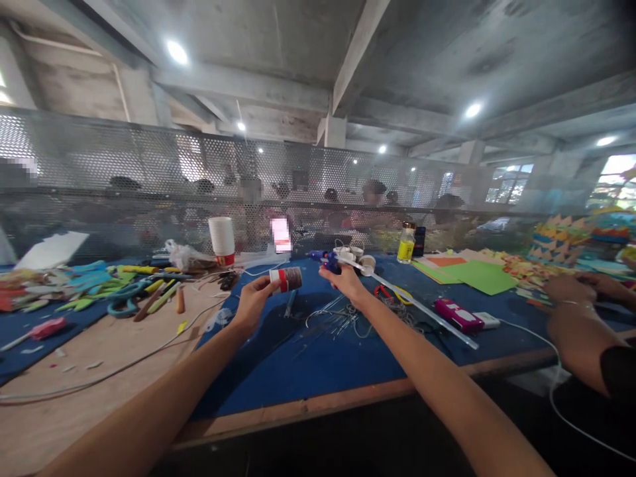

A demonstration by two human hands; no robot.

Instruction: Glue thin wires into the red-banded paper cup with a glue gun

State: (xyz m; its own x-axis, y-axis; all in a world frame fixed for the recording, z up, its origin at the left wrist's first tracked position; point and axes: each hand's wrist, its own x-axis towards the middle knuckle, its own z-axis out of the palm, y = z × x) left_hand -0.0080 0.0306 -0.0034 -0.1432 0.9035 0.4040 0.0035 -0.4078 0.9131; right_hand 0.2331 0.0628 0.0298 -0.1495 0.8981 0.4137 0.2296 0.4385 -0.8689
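My left hand (256, 306) is closed around one end of a small paper cup (286, 279), held on its side above the blue table mat (268, 371). The cup shows a white and red band, and a brown wrapping covers the other end. My right hand (346, 281) grips a blue hot glue gun (322, 255) with its nozzle toward the left. A long translucent glue stick (432, 313) slants from behind the gun toward the lower right. Beneath the hands lies a tangle of thin wires or cords (348, 318). The right fingers partly hide the gun's handle.
Stacked paper cups (221, 237) stand at the back left, near scissors (126, 298) and several tools. Toward the right are a yellow-labelled bottle (406, 242), green paper sheets (489, 275) and a magenta device (458, 315). A co-worker's hands (576, 291) are at the far right. A perforated screen (308, 172) runs behind.
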